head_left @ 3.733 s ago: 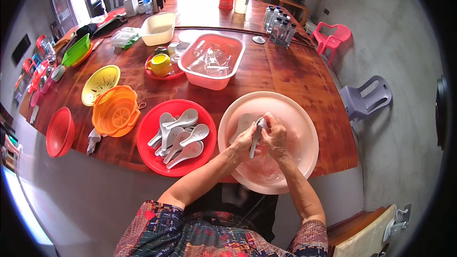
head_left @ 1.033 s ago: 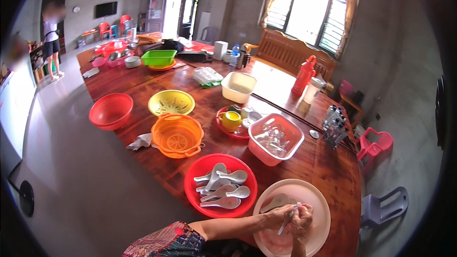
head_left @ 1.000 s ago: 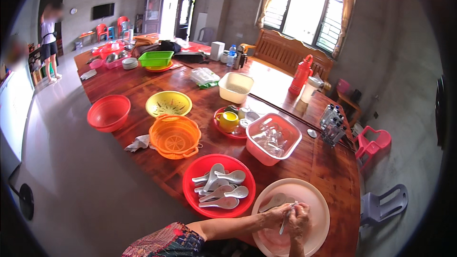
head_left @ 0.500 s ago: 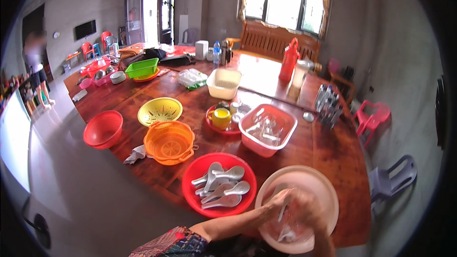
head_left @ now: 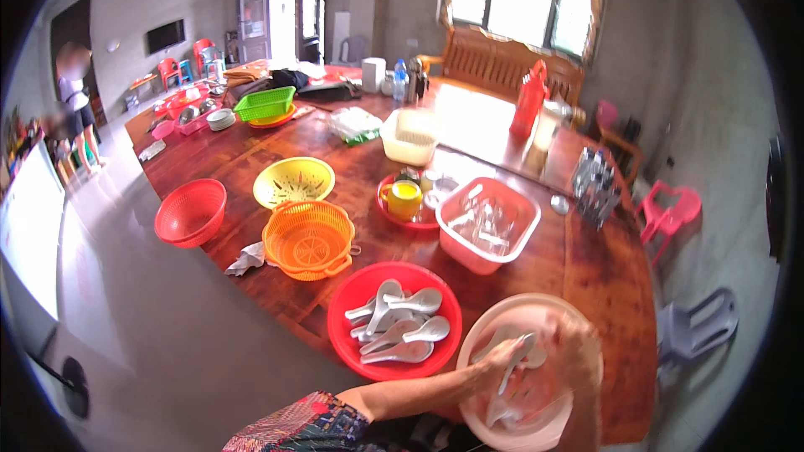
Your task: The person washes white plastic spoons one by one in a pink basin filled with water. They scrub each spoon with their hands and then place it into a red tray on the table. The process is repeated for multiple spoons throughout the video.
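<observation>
My left hand (head_left: 505,362) is closed on a white soup spoon (head_left: 507,378) over the pale peach basin (head_left: 471,402) at the table's near right. My right hand (head_left: 573,350) is above the basin's right side, apart from the left; motion blur smears its fingers. More white spoons lie inside the basin, one of them (head_left: 502,412) near its front. Just left of it stands a red bowl (head_left: 338,343) with several white soup spoons (head_left: 400,336) piled in it.
Beyond the red bowl are an orange basket (head_left: 310,243), a yellow colander (head_left: 293,172), a red basket (head_left: 191,213), a red tray with a yellow mug (head_left: 404,199) and a pink tub (head_left: 481,261). A red thermos (head_left: 528,105) stands farther back. Another person (head_left: 77,105) stands far left.
My hands were close together over the basin and are now apart, the right one farther right and higher. The whole view has shifted slightly.
</observation>
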### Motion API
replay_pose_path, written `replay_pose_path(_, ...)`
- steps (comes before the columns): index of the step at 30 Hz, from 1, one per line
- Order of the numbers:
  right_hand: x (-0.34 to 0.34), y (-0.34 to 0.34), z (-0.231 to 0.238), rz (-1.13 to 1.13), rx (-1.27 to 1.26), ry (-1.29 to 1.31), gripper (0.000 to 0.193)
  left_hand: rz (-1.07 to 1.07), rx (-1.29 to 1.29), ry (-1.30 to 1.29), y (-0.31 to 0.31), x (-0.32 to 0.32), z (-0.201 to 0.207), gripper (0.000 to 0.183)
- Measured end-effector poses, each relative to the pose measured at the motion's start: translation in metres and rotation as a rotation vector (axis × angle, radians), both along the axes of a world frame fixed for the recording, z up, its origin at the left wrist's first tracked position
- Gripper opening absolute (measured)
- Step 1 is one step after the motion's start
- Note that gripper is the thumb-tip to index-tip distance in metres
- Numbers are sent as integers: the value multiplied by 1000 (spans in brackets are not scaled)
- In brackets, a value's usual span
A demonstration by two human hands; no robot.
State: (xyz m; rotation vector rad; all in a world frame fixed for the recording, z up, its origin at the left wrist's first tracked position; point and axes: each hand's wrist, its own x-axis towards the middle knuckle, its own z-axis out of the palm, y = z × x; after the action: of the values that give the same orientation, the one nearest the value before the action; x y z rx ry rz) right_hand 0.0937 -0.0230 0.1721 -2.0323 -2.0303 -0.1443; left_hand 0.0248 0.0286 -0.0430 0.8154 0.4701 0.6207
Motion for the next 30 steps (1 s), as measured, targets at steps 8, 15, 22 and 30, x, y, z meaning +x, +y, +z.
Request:
replay_pose_path(8,35,-32,-150,143,-741,5,48,254,-282,65,2,-10,32,32)
replay_pose_path(15,1,-54,-131,-58,-590,-73,41,201,-238,148,-1,-15,29,36)
replay_pose_path(22,67,-79,-207,184,-514,88,34,211,-149,125,-3,-7,29,30)
replay_pose_path(30,36,-16,-142,-4,213,1020,21,-203,114,-156,-8,-9,16,34)
